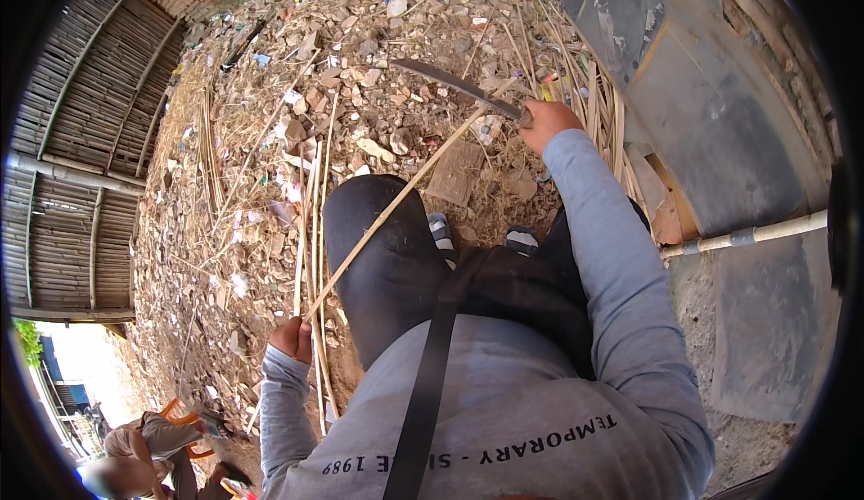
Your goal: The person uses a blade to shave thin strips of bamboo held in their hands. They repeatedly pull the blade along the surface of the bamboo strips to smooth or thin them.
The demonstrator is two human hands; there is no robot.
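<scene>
My left hand (292, 338) is closed around the lower end of a long, thin bamboo strip (382, 216). The strip slants up and right across my left knee. In my right hand (548, 126) is the handle of a machete (457, 83) with a dark, slightly curved blade pointing up and left. Blade and strip cross near the strip's far end; whether they touch I cannot tell. Several more bamboo strips (317, 194) lie on the ground beside my left leg.
Stone rubble and litter (378, 50) cover the ground. A woven bamboo wall (81, 77) stands at left, dark panels (720, 113) lean at right with a pale pole (747, 237). More split bamboo (605, 113) lies by the panels. Another person (148, 450) sits at lower left.
</scene>
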